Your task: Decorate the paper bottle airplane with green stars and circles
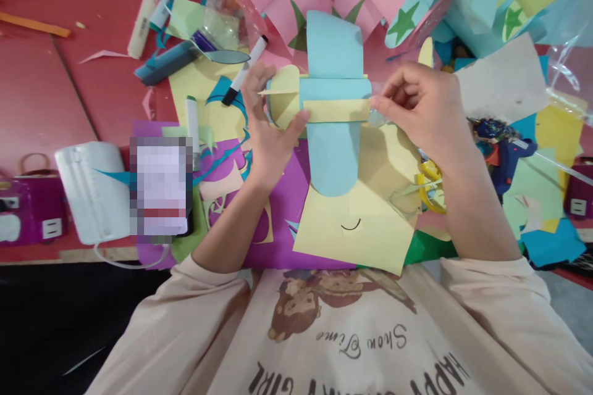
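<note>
Pale-yellow narrow paper strip point(337, 111) lay across light-blue round-ended paper piece point(334, 163). Left hand point(266, 136) was spread wide, thumb touching strip's left end; right hand point(428, 105) had thumb and forefinger together, apparently pinching right end. Strip looked light, bendable, easily creased: best held by ends.

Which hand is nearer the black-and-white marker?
Left. The left hand is close beside the marker; the right hand is farther off, at the opposite end of the yellow strip, across the paper piece.
</note>
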`<state>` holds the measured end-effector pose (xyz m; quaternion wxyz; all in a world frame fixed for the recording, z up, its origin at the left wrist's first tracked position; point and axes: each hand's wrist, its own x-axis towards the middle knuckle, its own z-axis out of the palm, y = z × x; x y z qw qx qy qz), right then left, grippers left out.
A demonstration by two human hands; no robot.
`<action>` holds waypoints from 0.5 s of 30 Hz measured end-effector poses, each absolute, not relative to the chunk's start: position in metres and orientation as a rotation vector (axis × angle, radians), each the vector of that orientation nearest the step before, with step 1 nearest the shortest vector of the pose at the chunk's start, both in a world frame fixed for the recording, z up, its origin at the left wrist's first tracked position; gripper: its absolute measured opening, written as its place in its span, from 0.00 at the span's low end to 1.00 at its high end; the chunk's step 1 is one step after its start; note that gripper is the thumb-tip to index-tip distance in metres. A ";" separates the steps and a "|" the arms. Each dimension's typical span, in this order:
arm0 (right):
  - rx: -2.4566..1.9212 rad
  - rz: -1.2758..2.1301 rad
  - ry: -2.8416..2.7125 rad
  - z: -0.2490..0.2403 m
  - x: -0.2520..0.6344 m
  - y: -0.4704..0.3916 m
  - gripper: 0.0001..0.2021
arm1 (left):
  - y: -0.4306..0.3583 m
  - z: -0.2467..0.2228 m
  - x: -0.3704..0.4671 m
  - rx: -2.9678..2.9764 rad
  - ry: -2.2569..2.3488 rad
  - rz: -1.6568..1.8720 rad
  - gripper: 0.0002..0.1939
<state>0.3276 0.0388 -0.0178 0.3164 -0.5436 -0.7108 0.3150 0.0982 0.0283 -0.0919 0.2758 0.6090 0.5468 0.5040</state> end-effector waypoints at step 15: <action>-1.443 0.376 -2.294 -0.063 0.321 0.001 0.20 | 0.027 -0.095 0.101 1.679 1.519 1.343 0.38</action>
